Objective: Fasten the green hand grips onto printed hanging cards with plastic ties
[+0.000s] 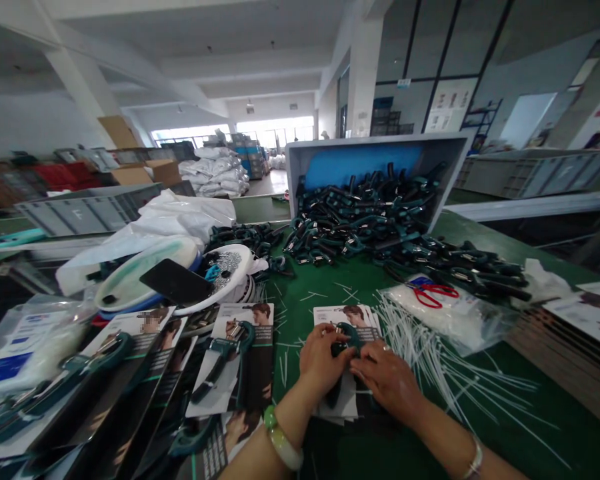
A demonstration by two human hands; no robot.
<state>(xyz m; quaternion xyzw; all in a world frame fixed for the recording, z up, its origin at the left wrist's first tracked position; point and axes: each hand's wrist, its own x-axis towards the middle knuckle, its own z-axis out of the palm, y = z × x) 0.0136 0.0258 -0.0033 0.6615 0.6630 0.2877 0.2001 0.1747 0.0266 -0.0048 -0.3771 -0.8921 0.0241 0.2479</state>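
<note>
My left hand (323, 357) is closed over a dark green and black hand tool (350, 333) with a curved end, pressing it onto a printed backing card (325, 313). This card tops a small stack on the green table. My right hand (387, 380) meets the left thumb at the tool's near side, its fingers pinched together; what lies between them is hidden. White cable ties (445, 373) fan out just right of my right hand. Left of my hands, a similar tool (227, 360) lies on another printed card (260, 333).
A tipped grey bin (375, 141) spills a pile of green tools (360, 220) across the back. Red-handled scissors (435, 295) rest on a plastic bag (473, 317). A phone (176, 283) lies across round tubs at left, near carded tools (95, 360). Stacked cards (575, 347) stand right.
</note>
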